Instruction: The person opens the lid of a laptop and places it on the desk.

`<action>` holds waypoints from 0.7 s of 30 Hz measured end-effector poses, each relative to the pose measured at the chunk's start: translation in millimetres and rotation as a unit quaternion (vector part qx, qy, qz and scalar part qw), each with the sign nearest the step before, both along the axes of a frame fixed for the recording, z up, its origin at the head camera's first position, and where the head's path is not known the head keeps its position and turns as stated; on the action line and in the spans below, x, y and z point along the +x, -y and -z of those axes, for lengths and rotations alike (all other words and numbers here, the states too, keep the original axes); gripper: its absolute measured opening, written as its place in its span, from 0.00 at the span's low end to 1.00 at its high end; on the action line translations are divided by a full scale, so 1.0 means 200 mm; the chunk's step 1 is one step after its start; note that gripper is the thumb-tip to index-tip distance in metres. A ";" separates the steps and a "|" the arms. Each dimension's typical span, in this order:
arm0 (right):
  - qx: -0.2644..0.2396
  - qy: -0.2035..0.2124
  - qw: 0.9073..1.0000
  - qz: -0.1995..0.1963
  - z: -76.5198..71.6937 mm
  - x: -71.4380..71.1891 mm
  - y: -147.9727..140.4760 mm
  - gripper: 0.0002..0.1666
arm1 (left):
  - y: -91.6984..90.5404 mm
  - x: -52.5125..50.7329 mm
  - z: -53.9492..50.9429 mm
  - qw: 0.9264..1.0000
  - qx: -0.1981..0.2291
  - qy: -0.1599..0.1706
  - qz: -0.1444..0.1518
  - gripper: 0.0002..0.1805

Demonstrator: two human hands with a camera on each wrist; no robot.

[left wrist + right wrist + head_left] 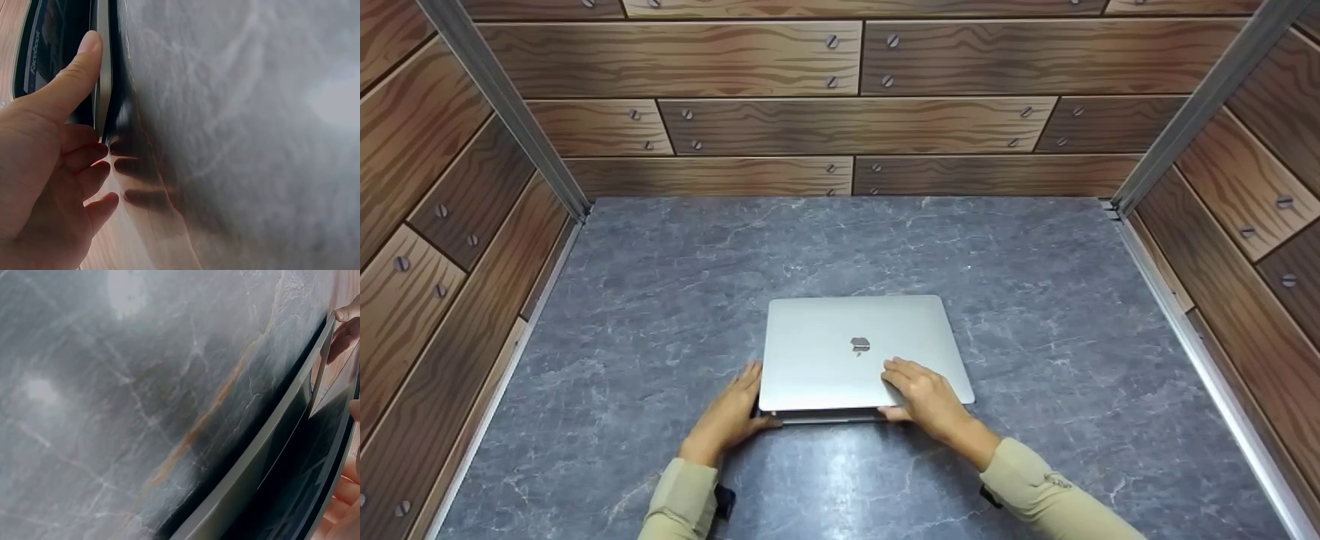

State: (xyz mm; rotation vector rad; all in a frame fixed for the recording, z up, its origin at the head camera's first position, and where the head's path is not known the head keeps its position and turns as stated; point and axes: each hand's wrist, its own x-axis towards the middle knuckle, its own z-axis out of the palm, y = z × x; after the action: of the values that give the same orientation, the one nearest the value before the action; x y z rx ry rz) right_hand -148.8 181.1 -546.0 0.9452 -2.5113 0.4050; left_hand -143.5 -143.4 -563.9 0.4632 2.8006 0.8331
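Note:
A silver laptop (817, 345) lies on the grey table, its lid raised slightly above the base at the near side. My left hand (727, 412) holds the base's near left corner, fingers along the left side. In the left wrist view, that hand's thumb (79, 67) lies on the base's edge (103, 90). My right hand (930, 401) grips the lid's near edge right of centre, fingers on top and thumb below. The right wrist view shows part of the right hand (346, 495) beside the lid and the gap above the base (242, 469).
The marble-patterned grey table (660, 277) extends around the laptop. Wood-patterned walls (735, 60) stand behind it and at both sides, with metal posts at the back corners and metal rails (1207, 367) along the side edges.

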 end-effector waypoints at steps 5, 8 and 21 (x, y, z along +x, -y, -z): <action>0.008 -0.009 1.000 -0.004 0.00 0.00 0.00 0.31 | 0.00 0.00 0.00 1.000 0.005 -0.004 0.003 0.49; 0.010 -0.018 1.000 -0.007 -0.01 0.00 0.00 0.30 | 0.00 0.00 0.00 1.000 0.015 -0.008 0.008 0.49; 0.009 -0.025 0.999 -0.019 -0.02 -0.02 0.01 0.29 | 0.01 0.00 -0.01 1.000 0.024 -0.015 0.011 0.49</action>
State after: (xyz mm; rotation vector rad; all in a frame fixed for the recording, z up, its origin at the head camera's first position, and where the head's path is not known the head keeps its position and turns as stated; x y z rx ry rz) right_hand -153.4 179.8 -541.7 0.9983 -2.4593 0.3677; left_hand -143.9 -145.8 -562.4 0.5156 2.8025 0.8987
